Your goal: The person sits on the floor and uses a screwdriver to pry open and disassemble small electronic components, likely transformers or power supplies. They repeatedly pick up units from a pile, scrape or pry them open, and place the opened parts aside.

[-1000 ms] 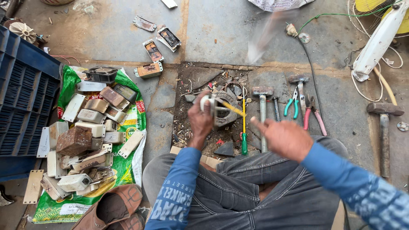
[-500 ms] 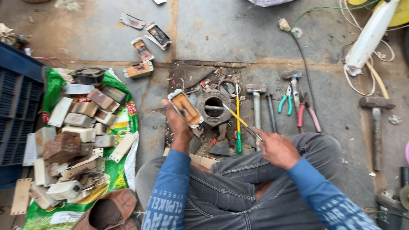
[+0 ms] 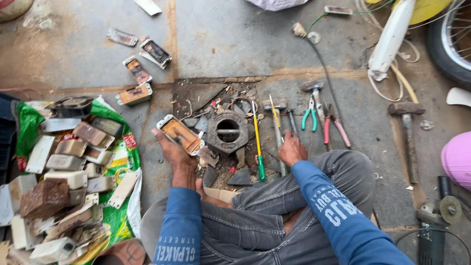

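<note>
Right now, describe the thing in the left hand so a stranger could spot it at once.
Start at the dark, debris-strewn slab on the concrete floor before the seated person. At its left edge, the left hand holds a flat rectangular casing, white-rimmed with a rusty orange inside. Unlike similar casings piled on the green sack, it is lifted, beside the heavy round iron block.

The left hand (image 3: 171, 147) is raised palm-up, fingers curled around what it holds, its blue-sleeved forearm running straight back to the body. The right hand (image 3: 291, 148) rests low and palm-down, fingers bent, with its arm angling in from the lower right over crossed legs.
</note>
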